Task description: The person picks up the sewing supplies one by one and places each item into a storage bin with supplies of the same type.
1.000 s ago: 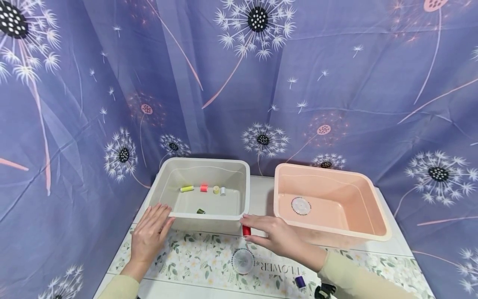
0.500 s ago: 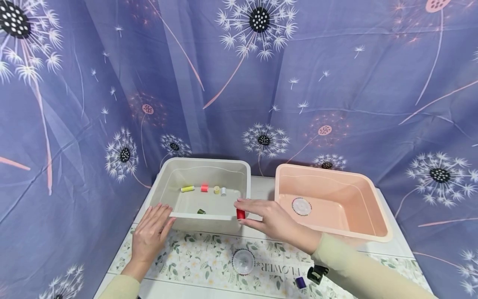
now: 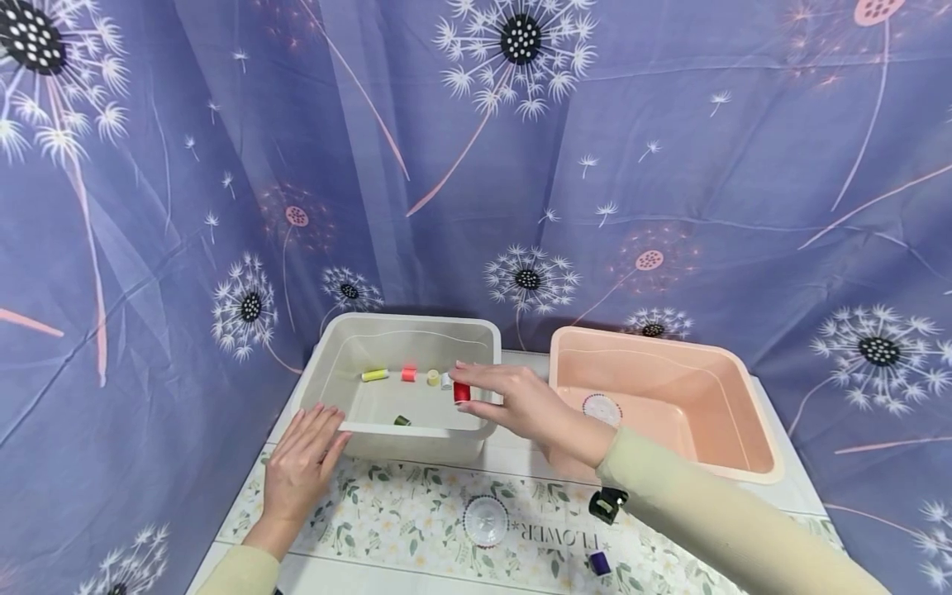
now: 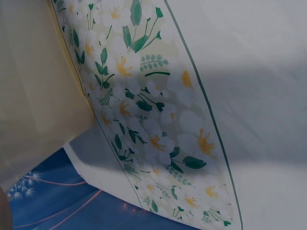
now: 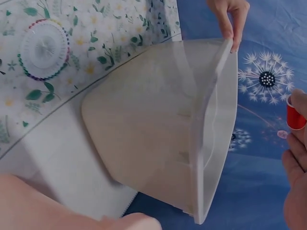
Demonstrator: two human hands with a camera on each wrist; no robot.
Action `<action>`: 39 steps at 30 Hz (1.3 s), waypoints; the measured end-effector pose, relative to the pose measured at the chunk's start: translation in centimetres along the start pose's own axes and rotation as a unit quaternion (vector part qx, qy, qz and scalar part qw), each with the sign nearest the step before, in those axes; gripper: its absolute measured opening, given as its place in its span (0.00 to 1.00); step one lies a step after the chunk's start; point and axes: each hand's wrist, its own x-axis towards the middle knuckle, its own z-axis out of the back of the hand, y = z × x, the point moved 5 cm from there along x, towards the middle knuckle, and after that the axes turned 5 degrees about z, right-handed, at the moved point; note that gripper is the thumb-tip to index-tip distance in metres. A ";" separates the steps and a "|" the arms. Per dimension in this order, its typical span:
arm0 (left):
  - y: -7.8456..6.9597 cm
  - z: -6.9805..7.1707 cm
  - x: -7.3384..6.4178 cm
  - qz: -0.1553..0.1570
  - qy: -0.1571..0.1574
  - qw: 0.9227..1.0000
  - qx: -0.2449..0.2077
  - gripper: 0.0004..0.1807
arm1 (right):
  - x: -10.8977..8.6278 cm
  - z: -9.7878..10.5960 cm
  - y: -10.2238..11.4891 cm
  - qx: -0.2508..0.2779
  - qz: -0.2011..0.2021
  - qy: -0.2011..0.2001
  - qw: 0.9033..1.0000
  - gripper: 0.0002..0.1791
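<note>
My right hand [image 3: 524,401] holds a red spool of thread [image 3: 462,392] between thumb and fingers, over the right part of the grey bin [image 3: 416,432]. The spool's red side and pale rim show in the right wrist view too. Inside the bin lie a yellow spool [image 3: 375,374], a pink-red spool [image 3: 409,373], a pale yellow spool [image 3: 433,378], a dark green spool [image 3: 402,421] and a white spool [image 3: 446,381], partly covered by my right hand. With its fingers extended, my left hand [image 3: 301,463] rests on the bin's front left rim.
To the right stands a peach bin [image 3: 732,413] with a round wheel of pins [image 3: 602,408] inside, partly behind my right forearm. Another pin wheel [image 3: 486,521] and a purple spool [image 3: 599,564] lie on the floral table runner [image 3: 402,521]. A dandelion-print curtain [image 3: 446,207] encloses the table.
My right hand has carried the red spool from in front of the grey bin's right front corner, up over the rim and inward above the bin. The left hand stays at the rim.
</note>
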 end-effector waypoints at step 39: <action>-0.1 0.0 0.0 -0.005 -0.014 1.000 -0.002 0.31 | 8.6 -3.7 -3.6 -0.022 -0.001 0.097 0.995 0.23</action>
